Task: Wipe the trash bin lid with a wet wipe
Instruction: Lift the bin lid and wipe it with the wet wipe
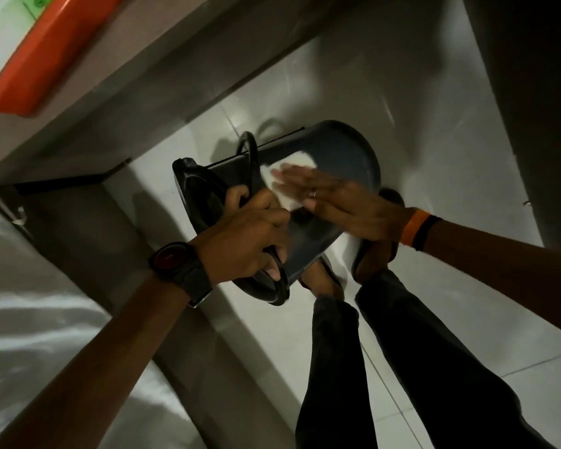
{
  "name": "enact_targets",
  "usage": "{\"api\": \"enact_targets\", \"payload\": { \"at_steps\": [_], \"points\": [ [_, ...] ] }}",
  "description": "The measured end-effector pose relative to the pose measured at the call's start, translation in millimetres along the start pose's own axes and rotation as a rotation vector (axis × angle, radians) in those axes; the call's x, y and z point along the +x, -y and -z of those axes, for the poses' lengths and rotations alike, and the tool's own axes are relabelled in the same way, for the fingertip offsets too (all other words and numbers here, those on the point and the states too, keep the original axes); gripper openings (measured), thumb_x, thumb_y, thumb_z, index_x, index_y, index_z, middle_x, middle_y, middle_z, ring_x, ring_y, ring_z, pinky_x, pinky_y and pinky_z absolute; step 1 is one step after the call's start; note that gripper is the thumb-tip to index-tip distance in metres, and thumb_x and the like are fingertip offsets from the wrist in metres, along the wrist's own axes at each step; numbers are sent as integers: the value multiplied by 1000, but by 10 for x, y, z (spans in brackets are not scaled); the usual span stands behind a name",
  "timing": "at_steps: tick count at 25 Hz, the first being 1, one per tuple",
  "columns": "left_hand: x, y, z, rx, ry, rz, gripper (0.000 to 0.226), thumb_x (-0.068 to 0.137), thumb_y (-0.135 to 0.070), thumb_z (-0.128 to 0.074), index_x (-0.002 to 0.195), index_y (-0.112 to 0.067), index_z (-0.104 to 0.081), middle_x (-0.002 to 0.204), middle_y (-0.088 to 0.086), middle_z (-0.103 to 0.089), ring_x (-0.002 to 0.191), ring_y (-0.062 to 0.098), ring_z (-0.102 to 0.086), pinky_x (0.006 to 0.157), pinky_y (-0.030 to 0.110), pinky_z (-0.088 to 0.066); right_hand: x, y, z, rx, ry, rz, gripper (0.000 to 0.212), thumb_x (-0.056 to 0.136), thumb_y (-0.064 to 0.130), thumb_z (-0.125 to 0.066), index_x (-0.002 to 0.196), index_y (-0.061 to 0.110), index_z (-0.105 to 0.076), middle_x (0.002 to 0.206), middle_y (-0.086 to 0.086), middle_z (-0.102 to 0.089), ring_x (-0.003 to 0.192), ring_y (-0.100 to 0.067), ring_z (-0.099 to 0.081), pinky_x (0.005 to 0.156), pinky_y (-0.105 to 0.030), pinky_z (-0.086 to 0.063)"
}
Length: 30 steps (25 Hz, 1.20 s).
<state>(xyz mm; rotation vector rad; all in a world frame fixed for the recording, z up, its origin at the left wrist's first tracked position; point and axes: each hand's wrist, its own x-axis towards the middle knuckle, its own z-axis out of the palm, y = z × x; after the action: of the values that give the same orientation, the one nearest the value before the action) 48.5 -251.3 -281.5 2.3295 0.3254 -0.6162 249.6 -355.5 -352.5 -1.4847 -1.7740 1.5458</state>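
A dark round trash bin lid [344,157] is held up above the floor, tilted toward me. A white wet wipe [292,170] lies flat on its surface. My right hand [331,202], with a ring and an orange wristband, presses flat on the wipe with fingers stretched out. My left hand [250,234], with a dark watch on the wrist, grips the black rim part of the bin [201,202] at the lid's left side. Part of the wipe is hidden under my right palm.
A grey counter edge [143,92] runs diagonally above the bin, with an orange tray [46,59] on top at the upper left. White floor tiles [434,157] lie below. My legs in dark trousers [370,367] and sandalled feet stand right under the lid. White cloth [30,319] lies at left.
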Motion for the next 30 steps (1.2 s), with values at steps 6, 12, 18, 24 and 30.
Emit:
{"api": "enact_targets", "payload": {
  "at_steps": [6,12,18,24,30],
  "points": [
    [-33,9,-39,3,-4,2,20,59,-36,-84,72,-30,-71,83,-13,-57,97,9,-35,90,34,-13,461,-361,160,40,-196,-479,43,108,31,-28,151,27,-31,164,-2,-26,153,-20,-16,124,-34,-8],
    [55,-33,47,-98,-70,44,18,61,-42,-79,71,-31,-68,85,-21,-52,102,6,-39,88,39,-17,-215,55,-229,79,-162,-50,48,106,26,-33,153,26,-19,166,-4,-17,154,-12,-9,128,-38,-9],
    [398,-112,257,-299,-160,100,22,59,-50,-73,71,-32,-71,80,-22,-52,97,1,-41,97,48,-23,-172,-123,-36,378,-477,-484,46,104,36,-26,150,34,-27,166,5,-18,153,-8,-10,128,-43,-9],
    [307,-21,259,-326,-142,110,28,57,-61,-61,69,-36,-69,82,-30,-51,97,-6,-39,100,47,-25,0,18,-35,263,-379,-204,41,108,19,-30,148,22,-37,160,4,-31,146,1,-18,118,-8,-3],
    [154,-107,245,-139,-244,150,16,63,-49,-70,69,-34,-74,100,-15,-55,111,15,-38,93,32,-12,214,13,130,272,-365,-472,43,107,33,-27,149,26,-34,163,1,-27,152,-14,-18,126,-31,-7]
  ]
}}
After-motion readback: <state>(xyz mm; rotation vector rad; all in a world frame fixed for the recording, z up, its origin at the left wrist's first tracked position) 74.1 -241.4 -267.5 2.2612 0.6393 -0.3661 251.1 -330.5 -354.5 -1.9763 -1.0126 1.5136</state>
